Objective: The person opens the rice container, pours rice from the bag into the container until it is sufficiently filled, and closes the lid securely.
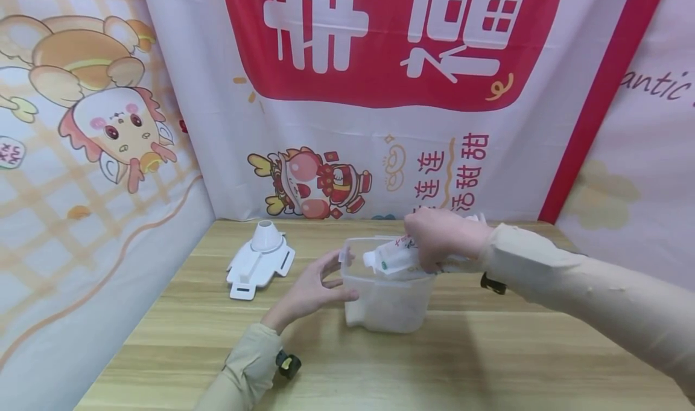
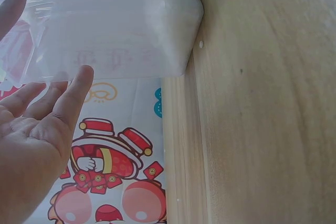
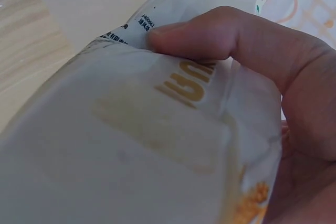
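A translucent plastic container stands on the wooden table, in front of me. My right hand grips a white printed plastic bag tilted over the container's open top, its narrow end pointing down to the left. Up close in the right wrist view, the bag shows gold lettering and an orange print, with the thumb pressed on it. My left hand is at the container's left side, fingers spread by the rim, thumb against the front wall. What lies inside the container is unclear.
A white plastic piece with a cone-shaped spout lies on the table to the left. Printed cloth hangs behind the table and along both sides. Dark wrist bands show on both sleeves.
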The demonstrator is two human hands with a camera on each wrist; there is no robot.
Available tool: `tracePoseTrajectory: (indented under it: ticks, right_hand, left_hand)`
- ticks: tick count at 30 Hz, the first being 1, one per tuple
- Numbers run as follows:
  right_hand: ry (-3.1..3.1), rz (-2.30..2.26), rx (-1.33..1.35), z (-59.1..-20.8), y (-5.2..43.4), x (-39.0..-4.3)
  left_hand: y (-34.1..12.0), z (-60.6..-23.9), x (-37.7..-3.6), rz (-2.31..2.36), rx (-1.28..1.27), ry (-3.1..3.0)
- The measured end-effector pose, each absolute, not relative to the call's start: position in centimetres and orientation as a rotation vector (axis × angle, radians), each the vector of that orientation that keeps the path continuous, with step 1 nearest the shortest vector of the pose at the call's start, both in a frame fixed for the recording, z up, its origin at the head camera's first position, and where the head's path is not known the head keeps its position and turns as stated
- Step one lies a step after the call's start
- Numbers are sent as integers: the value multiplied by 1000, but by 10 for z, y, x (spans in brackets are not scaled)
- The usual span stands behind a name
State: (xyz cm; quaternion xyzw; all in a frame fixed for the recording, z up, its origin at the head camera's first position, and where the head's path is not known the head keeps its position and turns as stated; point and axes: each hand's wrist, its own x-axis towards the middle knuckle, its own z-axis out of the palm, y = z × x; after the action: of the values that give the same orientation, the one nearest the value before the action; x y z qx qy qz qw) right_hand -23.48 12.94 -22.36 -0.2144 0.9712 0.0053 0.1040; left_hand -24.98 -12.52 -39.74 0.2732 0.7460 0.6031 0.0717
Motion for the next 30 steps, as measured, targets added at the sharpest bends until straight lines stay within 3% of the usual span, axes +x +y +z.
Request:
tracePoseTrajectory:
  ticks: [30]
  right_hand:
    - [2860, -53, -679, -220, 135, -239]
  left_hand:
    - [-125, -397, -250, 1834, 815, 2216]
